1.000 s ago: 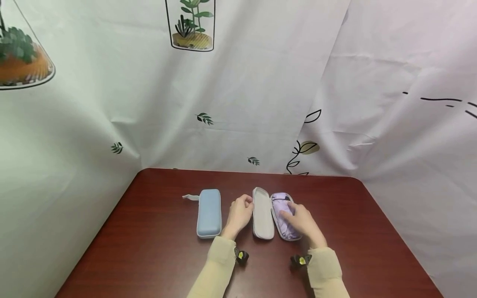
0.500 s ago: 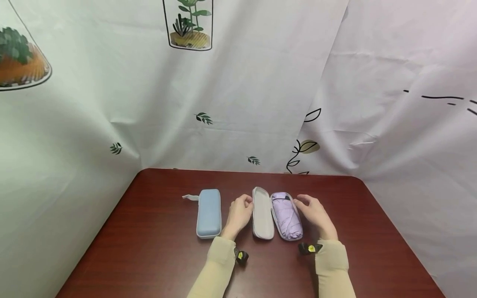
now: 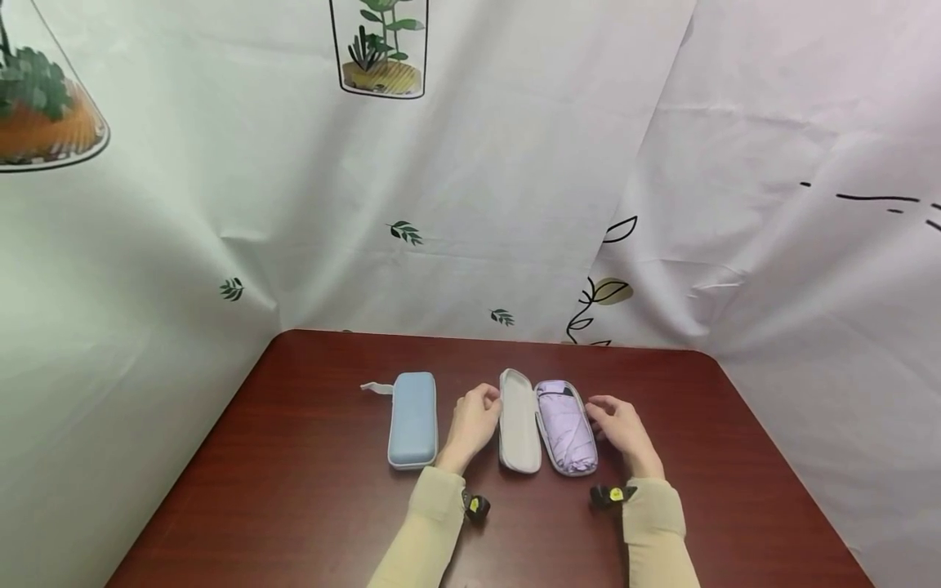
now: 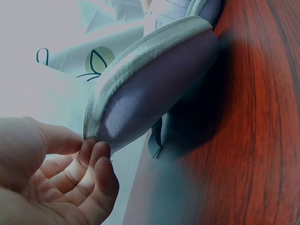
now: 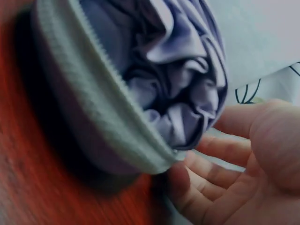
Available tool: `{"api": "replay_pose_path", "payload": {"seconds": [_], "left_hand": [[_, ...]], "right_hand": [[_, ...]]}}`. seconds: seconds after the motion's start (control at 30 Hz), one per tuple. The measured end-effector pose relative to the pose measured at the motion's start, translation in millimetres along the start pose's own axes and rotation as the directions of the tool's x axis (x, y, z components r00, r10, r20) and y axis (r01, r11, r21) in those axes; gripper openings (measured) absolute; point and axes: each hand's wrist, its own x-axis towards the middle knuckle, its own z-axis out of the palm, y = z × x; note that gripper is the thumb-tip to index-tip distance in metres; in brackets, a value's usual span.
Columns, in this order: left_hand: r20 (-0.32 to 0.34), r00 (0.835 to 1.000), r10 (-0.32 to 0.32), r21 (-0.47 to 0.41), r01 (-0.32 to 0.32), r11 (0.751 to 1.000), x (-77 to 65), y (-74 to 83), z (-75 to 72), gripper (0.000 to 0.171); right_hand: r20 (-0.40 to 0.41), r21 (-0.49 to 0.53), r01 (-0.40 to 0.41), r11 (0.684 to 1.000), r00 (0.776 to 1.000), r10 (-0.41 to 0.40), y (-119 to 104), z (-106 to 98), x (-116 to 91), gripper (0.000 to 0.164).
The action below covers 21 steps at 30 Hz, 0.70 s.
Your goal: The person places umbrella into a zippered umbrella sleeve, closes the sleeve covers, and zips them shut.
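A lilac zip case lies unfolded, its pale-lined lid (image 3: 519, 425) to the left and a rolled lilac umbrella (image 3: 566, 429) in the right half. My left hand (image 3: 472, 420) pinches the lid's outer edge between thumb and fingers; the left wrist view shows this grip on the light zip rim (image 4: 140, 56). Against the case's right side, my right hand (image 3: 621, 425) has its fingers loosely bent, fingertips (image 5: 180, 176) right at the zip edge. In the right wrist view the umbrella's gathered folds (image 5: 183, 93) bulge above the zip.
A closed light-blue case (image 3: 413, 420) with a pale wrist strap (image 3: 377, 389) lies left of my left hand. All of it rests on a dark red-brown table (image 3: 294, 506). Behind stands a white printed cloth (image 3: 470, 204).
My right hand has come off the top of the umbrella and moved right, to the case's outer side. The left hand has kept its pinch on the lid.
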Motion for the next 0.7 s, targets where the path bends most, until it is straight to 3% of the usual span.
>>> {"api": "replay_pose_path", "payload": {"seconds": [0.23, 0.37, 0.57, 0.7], "left_hand": [[0.005, 1.0, -0.007, -0.052, 0.007, 0.999, 0.2, -0.6, 2.6, 0.016], [0.085, 0.995, -0.055, -0.158, 0.068, 0.985, 0.1, -1.6, 5.6, 0.026], [0.195, 0.972, -0.128, -0.341, 0.189, 0.921, -1.2, -5.7, 16.6, 0.046], [0.255, 0.958, -0.13, -0.443, 0.235, 0.865, -3.3, -6.3, 26.2, 0.056]], "right_hand": [[-0.008, 0.003, 0.002, 1.0, 1.0, -0.002, 2, 2, -1, 0.029], [-0.007, -0.007, -0.038, 0.999, 0.999, 0.038, 5, 2, 1, 0.026], [-0.001, -0.004, -0.049, 0.999, 0.999, 0.049, 4, 3, 1, 0.025], [-0.002, 0.006, -0.04, 0.999, 0.999, 0.04, 4, 3, 0, 0.025]]}}
